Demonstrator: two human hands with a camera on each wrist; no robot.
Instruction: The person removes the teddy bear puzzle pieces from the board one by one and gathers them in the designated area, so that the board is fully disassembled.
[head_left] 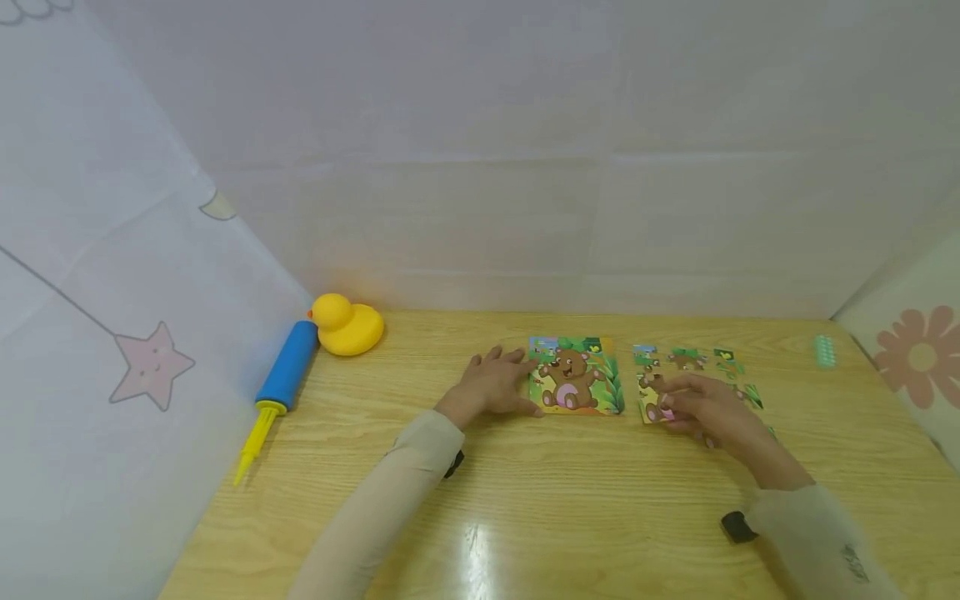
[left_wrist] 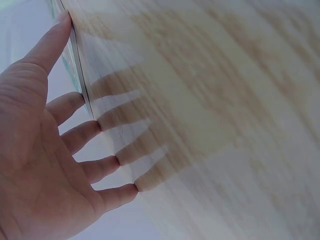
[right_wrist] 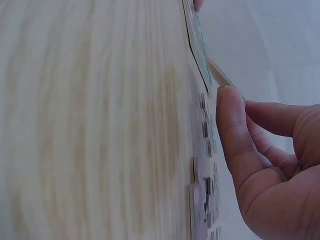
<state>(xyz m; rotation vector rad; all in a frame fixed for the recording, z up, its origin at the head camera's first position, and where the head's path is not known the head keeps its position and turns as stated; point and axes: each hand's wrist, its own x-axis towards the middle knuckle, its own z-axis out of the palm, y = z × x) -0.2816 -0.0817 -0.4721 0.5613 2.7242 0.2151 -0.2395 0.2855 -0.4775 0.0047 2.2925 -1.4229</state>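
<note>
My left hand point(head_left: 491, 385) rests at the left edge of a square bear picture board point(head_left: 573, 393), thumb near its lower corner. Its fingers point(left_wrist: 107, 167) are spread, with their tips on the table in the left wrist view. Over a set of bear jigsaw pieces point(head_left: 686, 360), to the right of the board, hovers my right hand point(head_left: 716, 412). Thumb and finger pinch a thin puzzle piece point(right_wrist: 220, 74), raised above the table in the right wrist view. The hand hides some of the pieces below it; others lie slightly apart with small gaps.
A yellow rubber duck point(head_left: 348, 327) sits at the back left, beside a blue and yellow hand pump point(head_left: 288, 365). Far right lies a small mint-green bumpy object point(head_left: 825, 351). Pale printed cloth point(head_left: 480, 208) walls in the wooden table point(head_left: 570, 500) at the back and sides.
</note>
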